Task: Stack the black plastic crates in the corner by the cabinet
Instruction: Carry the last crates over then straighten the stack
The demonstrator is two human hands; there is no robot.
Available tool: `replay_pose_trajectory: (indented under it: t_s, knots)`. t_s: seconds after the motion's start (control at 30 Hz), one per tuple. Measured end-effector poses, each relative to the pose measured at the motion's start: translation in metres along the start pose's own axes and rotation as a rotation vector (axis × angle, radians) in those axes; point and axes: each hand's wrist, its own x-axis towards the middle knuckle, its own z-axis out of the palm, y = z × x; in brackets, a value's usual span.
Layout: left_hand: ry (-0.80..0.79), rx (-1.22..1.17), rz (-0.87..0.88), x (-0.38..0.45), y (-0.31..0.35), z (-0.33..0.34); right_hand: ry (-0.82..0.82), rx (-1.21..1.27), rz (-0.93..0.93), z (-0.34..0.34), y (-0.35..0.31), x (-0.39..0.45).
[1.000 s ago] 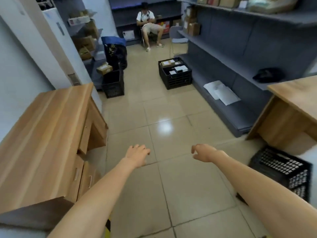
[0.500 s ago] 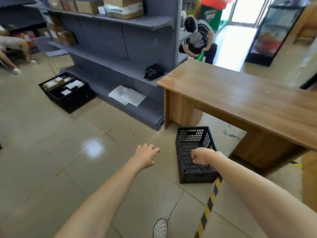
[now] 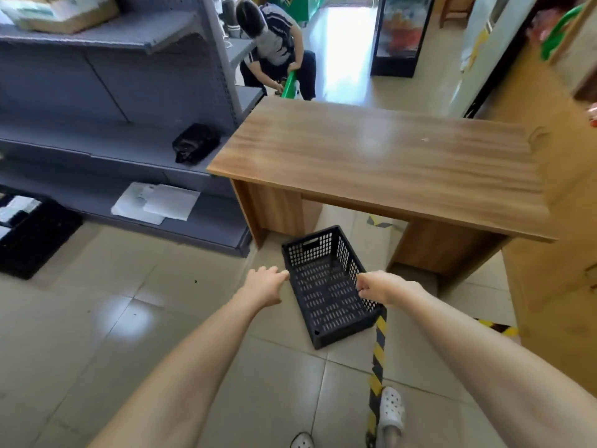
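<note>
An empty black plastic crate (image 3: 326,295) lies on the tiled floor in front of the wooden desk (image 3: 381,160). My left hand (image 3: 266,284) hovers just left of the crate's left rim, fingers apart and holding nothing. Over the crate's right rim is my right hand (image 3: 382,287), fingers curled in; I cannot tell whether it touches the rim. A second black crate (image 3: 35,240) holding small boxes sits on the floor at the far left.
Grey metal shelving (image 3: 129,130) runs along the left, with papers and a black bag on it. A yellow-black tape strip (image 3: 378,360) crosses the floor by my white shoes. A seated person (image 3: 274,43) is beyond the desk. A wooden panel stands at the right.
My view has swung right from the cabinet and open floor to the desk. The empty crate now lies between my hands, both of which have closed in on its rims.
</note>
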Motion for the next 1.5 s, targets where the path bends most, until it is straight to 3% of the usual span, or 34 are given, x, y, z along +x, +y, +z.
replay_pose_trajectory:
  t_s: [0.2, 0.37, 0.53, 0.77, 1.13, 1.5]
  knots:
    - [-0.032, -0.014, 0.045, 0.085, 0.076, -0.019, -0.092, -0.067, 0.133, -0.021, 0.115, 0.031]
    - [-0.126, -0.054, -0.047, 0.137, 0.115, -0.034, -0.062, 0.016, 0.106, -0.072, 0.187, 0.065]
    - [-0.082, -0.236, -0.109, 0.183, 0.147, -0.052, -0.123, -0.069, 0.055, -0.097, 0.233, 0.104]
    - [-0.116, -0.291, -0.208, 0.2, 0.129, -0.024, -0.254, -0.148, -0.036, -0.099, 0.205, 0.162]
    - [-0.136, -0.403, -0.352, 0.222, 0.049, -0.01, -0.309, -0.117, -0.098, -0.125, 0.142, 0.244]
    - [-0.133, -0.655, -0.598, 0.279, 0.021, 0.075, -0.335, -0.099, -0.085, -0.068, 0.131, 0.358]
